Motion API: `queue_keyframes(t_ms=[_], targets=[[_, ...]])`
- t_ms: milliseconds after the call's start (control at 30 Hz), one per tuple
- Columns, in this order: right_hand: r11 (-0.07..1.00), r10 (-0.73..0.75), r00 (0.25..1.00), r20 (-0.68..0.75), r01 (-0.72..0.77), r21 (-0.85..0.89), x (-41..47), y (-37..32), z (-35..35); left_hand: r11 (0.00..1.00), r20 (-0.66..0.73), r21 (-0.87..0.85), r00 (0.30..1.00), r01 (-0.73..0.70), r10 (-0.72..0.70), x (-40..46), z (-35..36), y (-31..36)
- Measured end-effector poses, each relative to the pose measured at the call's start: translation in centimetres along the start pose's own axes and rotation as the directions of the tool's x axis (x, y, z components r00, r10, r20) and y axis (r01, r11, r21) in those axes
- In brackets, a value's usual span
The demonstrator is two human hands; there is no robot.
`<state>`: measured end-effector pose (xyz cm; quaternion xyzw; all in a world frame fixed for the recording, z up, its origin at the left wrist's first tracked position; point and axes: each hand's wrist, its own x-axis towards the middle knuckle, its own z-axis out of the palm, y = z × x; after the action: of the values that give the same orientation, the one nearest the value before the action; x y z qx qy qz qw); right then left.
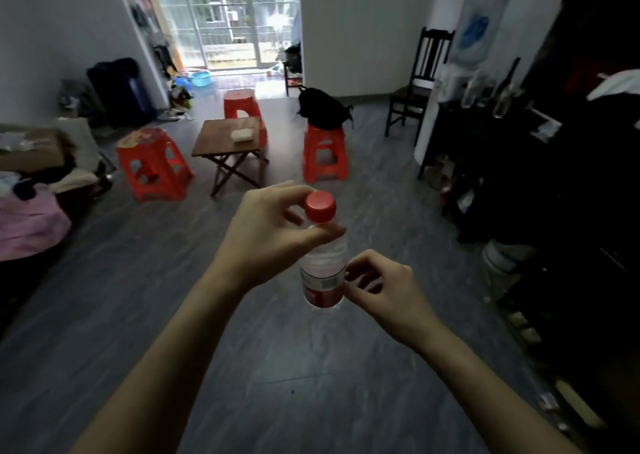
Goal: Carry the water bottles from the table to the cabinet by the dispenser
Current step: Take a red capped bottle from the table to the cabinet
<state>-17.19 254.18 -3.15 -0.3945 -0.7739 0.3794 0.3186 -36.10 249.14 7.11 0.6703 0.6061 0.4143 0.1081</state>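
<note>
A clear water bottle (323, 266) with a red cap and red label hangs upright over the floor in front of me. My left hand (273, 228) pinches its neck just under the cap between thumb and fingers. My right hand (379, 284) is beside the bottle's label, its curled fingertips touching or nearly touching the right side. The small wooden folding table (221, 138) stands farther back with a pale object on it. At the right, a dark cabinet (485, 149) carries several glass bottles (502, 97), with the water dispenser (479, 28) behind it.
Three red plastic stools (154, 163) surround the table; one bears a black backpack (323, 107). A dark wooden chair (419, 83) stands by the wall. A white bucket (502, 263) sits low at the right. Clothes and boxes pile up at the left. Grey floor stretches between me and the table.
</note>
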Motion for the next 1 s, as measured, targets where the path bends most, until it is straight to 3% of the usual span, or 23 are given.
queue_keyframes(t_ms=[433,1000], targets=[[0.982,0.183,0.945,-0.27,-0.19,0.001,-1.0,2.0,-3.2,0.965,0.199,-0.129,0.948,-0.227,0.249,6.6,4.7,0.3],[0.971,0.201,0.927,-0.315,-0.23,-0.058,8.2,3.1,-2.3,0.948,0.232,-0.188,0.926,-0.257,0.298,15.9,5.4,-6.0]])
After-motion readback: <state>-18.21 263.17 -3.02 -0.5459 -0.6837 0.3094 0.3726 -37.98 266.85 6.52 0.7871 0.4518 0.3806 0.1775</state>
